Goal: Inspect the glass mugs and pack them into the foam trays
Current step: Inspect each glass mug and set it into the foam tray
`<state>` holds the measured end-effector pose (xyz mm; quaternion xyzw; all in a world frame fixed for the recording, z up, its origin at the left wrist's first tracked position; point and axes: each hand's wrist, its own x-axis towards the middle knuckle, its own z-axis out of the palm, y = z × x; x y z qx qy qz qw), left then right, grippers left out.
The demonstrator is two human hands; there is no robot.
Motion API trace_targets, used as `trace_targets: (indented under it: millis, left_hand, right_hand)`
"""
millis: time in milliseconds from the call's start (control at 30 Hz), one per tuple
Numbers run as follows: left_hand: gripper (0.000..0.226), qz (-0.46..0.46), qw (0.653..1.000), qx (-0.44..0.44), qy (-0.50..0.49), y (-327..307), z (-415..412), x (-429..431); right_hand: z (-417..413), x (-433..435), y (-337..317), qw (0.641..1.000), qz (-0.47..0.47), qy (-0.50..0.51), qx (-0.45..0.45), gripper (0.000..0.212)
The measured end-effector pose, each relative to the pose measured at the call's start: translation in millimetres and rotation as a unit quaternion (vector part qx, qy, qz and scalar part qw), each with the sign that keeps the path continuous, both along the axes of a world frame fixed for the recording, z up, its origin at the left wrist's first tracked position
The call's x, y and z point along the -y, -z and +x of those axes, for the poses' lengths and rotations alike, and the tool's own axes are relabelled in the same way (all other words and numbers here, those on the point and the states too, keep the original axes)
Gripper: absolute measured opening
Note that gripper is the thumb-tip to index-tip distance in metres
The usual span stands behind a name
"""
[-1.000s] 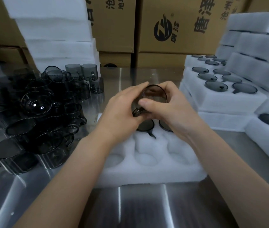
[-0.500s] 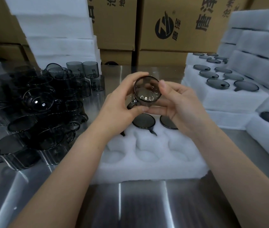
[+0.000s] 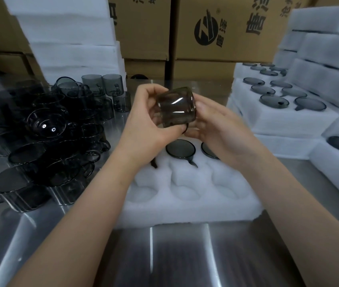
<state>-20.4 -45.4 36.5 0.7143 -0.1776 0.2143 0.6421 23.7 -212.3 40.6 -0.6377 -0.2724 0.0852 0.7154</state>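
Over foam tray (image 3: 187, 210), hands (image 3: 143, 129) clasp sideways mug (image 3: 176, 109).

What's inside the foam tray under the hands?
Near row: three empty pockets. Far row: a glass mug in the middle pocket, another on the right, part-hidden by the right hand. The left hand covers the far-left pocket; only a dark handle shows.
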Motion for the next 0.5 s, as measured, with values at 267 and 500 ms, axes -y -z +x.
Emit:
trace_targets:
  millis: [267,500]
  left_hand:
    - [0.065,0.034,0.999,-0.01,-0.028,-3.0,-1.2,0.6]
    - [0.06,0.119,0.993,-0.002,-0.026,-2.5,-2.9,3.7]
  right_hand:
    - [-3.4,-0.2,1.1,0.996,0.031,0.052,0.062,0.058]
    - [-13.6,-4.3,1.0,0.98,-0.016,0.141,0.14,0.042]
